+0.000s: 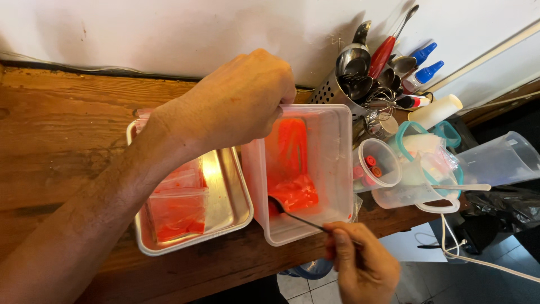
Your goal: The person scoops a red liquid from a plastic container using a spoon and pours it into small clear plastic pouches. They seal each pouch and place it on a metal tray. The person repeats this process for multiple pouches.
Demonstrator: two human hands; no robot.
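Red sauce is coating the inside of the clear rectangular plastic tub, which is sitting near the front edge of the worn wooden counter, tilted up on one side. The left hand is gripping the tub's back rim, fingers curled over the edge and closed tight on it. The right hand is hanging just past the counter's front edge, pinching the thin handle of a metal spoon between thumb and fingertips; the spoon's bowl is reaching down into the tub and touching the red paste at the bottom. Just beside the tub, toward the counter's left, a shallow steel tray is holding flat clear bags filled with red paste. Toward the back right corner, against the white wall, a perforated steel utensil holder is standing full of ladles and whisks. Next to it, clear plastic measuring jugs are crowding the counter's right end, with blue-capped squeeze bottles behind them.
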